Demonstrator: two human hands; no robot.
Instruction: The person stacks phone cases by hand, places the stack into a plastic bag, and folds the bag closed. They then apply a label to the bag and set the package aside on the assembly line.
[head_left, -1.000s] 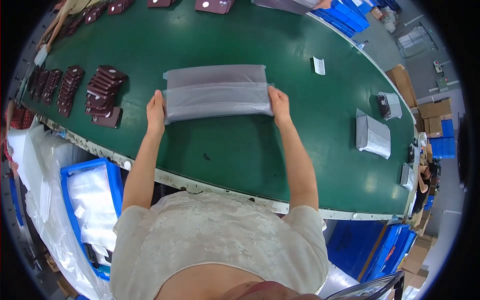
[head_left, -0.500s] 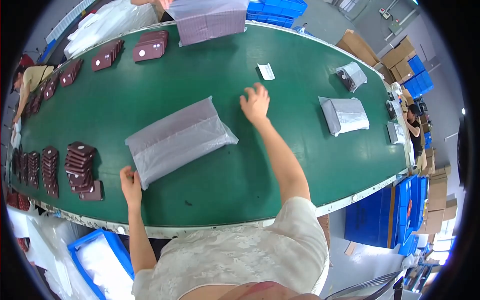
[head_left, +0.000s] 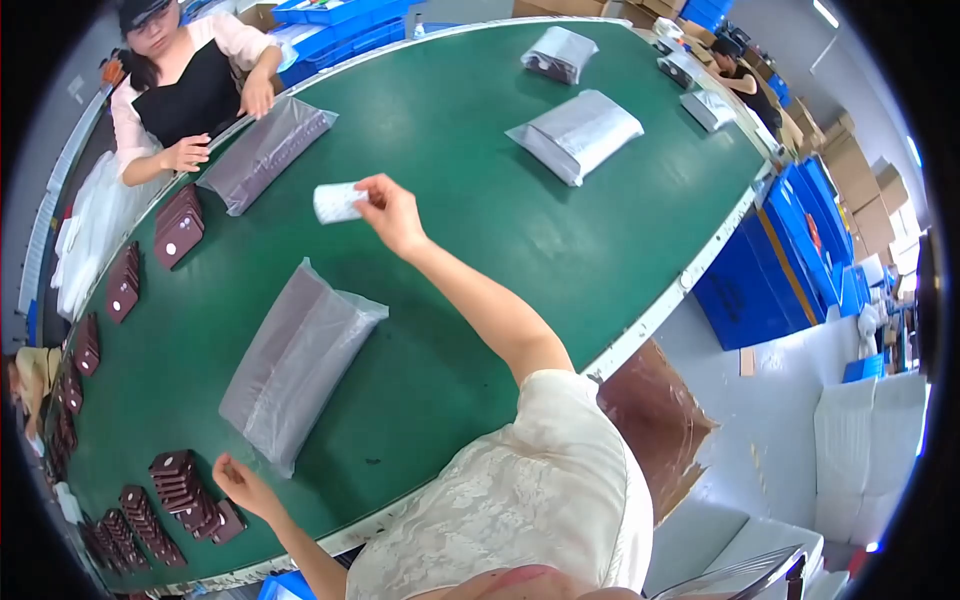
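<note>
My right hand (head_left: 393, 217) pinches a small white paper slip (head_left: 338, 203) between thumb and fingers, held above the green table. Below it lies a filled translucent plastic bag (head_left: 300, 365), with dark reddish contents showing through. Close to the near end of that bag is my left hand (head_left: 246, 487), its fingers loosely bent and apart, with nothing visible in them. Beside my left hand stand leaning stacks of dark brown phone cases (head_left: 185, 490), some bearing round white stickers.
Across the green table (head_left: 450, 130), a co-worker (head_left: 185, 90) has both hands by another filled bag (head_left: 265, 155). More phone cases (head_left: 180, 228) line the far edge. Wrapped packages (head_left: 580, 135) lie to the right. A blue bin (head_left: 765, 265) stands beyond the table's right edge.
My right hand has taken hold of the paper slip and lifted it. My left hand has come away from the bag's edge. The view has turned right, bringing the co-worker into sight.
</note>
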